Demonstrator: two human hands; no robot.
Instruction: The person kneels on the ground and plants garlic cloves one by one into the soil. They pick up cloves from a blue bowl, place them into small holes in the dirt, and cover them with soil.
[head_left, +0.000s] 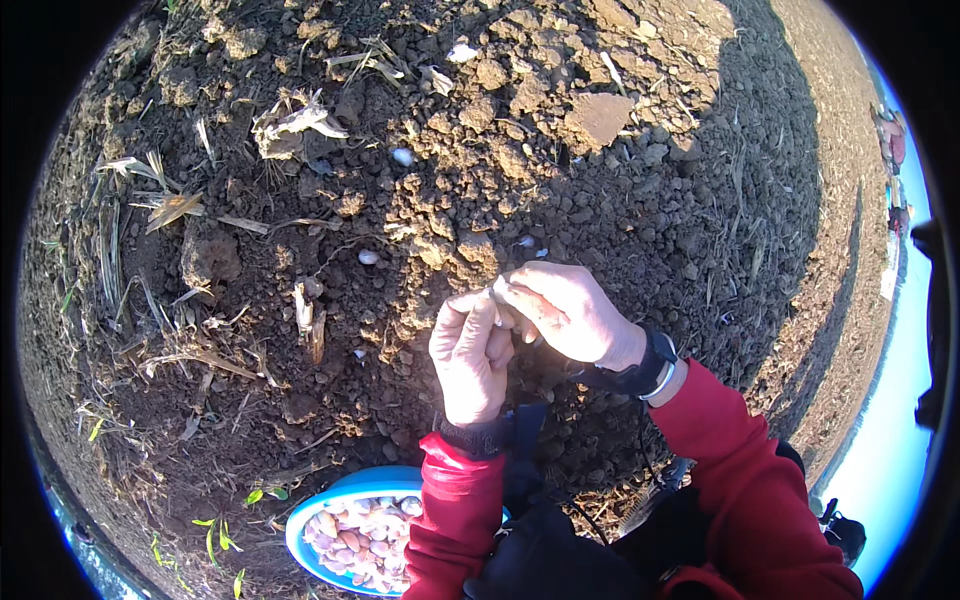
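Observation:
My left hand (471, 356) and my right hand (574, 311) meet at the fingertips just above the soil. Pinched between them is a small pale garlic clove (498, 318), mostly hidden by the fingers. Below and partly behind my left forearm, a blue plastic basin (300, 551) holds many pinkish-white garlic cloves (360, 541). Single whitish cloves rest on the tilled soil farther out: one clove (403, 156) in front, another clove (368, 256) to the left of my hands, and a third clove (526, 241) close beyond my right hand.
Cloddy brown soil (420, 202) surrounds me, strewn with dry stalk pieces (300, 127) and a flat clod (598, 118). Green seedlings (214, 536) grow left of the basin. A dark cable (646, 450) hangs by my right sleeve. Other people (892, 142) are far off at the right edge.

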